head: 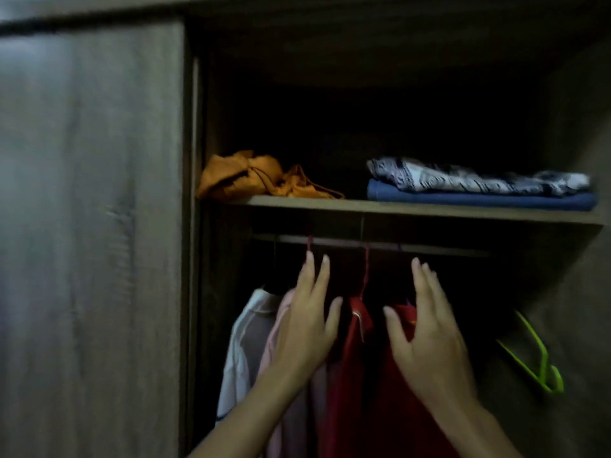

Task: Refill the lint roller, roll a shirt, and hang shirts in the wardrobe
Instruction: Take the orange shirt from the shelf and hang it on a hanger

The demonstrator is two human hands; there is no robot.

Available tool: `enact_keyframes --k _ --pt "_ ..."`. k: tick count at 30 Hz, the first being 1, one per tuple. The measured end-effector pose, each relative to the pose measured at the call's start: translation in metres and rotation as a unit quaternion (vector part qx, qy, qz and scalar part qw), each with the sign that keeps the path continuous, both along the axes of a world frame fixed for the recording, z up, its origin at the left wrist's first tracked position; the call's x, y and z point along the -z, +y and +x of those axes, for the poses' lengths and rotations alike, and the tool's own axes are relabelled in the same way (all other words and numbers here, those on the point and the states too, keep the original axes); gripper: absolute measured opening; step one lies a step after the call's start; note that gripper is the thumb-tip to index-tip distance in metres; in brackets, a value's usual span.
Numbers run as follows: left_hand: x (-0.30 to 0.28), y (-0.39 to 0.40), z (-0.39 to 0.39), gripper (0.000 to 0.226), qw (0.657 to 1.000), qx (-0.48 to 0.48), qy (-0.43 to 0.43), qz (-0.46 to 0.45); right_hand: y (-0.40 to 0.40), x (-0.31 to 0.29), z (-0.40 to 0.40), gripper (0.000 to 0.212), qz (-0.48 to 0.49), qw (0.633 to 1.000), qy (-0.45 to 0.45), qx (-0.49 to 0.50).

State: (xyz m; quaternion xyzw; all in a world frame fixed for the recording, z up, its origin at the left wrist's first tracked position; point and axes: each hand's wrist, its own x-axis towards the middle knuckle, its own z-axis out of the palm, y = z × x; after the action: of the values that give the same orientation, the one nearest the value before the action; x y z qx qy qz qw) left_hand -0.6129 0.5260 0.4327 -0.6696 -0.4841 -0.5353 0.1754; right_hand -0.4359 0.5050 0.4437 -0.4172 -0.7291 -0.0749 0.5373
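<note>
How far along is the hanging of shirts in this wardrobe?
Looks mostly done: a white shirt, a pink shirt and red shirts hang from the rail. In hand: nothing; the left hand and right hand reach in open among them. Possibly left: a green hanger holds no shirt. No lint roller in view.

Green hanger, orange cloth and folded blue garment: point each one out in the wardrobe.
green hanger point(537, 365), head view, on its sloping arm at the right of the wardrobe.
orange cloth point(244, 176), head view, on the bunched middle, left of the shelf.
folded blue garment point(479, 200), head view, on its front edge under the patterned one.
</note>
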Motion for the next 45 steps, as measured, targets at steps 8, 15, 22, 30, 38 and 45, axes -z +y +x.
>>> enact_keyframes --k 8,15,22,30,38,45 --pt "-0.189 -0.03 -0.071 0.052 0.985 -0.137 0.055 0.083 0.018 -0.169 -0.089 0.053 0.053 0.99 -0.077 -0.103" --pt "-0.224 0.008 -0.126 0.055 0.965 -0.165 0.099 -0.176 0.097 -0.211 -0.128 0.069 -0.186 0.966 -0.148 -0.101" --pt "-0.211 0.019 -0.132 0.074 0.963 -0.167 0.055 -0.204 0.112 -0.213 -0.133 0.067 -0.208 0.948 -0.188 -0.153" --pt "-0.197 0.002 -0.122 0.036 0.986 -0.119 0.061 -0.099 0.099 -0.204 -0.127 0.027 -0.1 0.963 -0.199 -0.154" --pt "-0.143 -0.059 -0.1 0.03 0.995 0.062 -0.058 -0.059 0.018 -0.159 -0.088 0.012 -0.044 0.966 -0.11 -0.231" --pt "-0.017 -0.099 -0.063 0.023 0.963 0.174 -0.145 -0.148 -0.001 -0.007 -0.058 0.05 -0.23 0.896 0.106 -0.366"
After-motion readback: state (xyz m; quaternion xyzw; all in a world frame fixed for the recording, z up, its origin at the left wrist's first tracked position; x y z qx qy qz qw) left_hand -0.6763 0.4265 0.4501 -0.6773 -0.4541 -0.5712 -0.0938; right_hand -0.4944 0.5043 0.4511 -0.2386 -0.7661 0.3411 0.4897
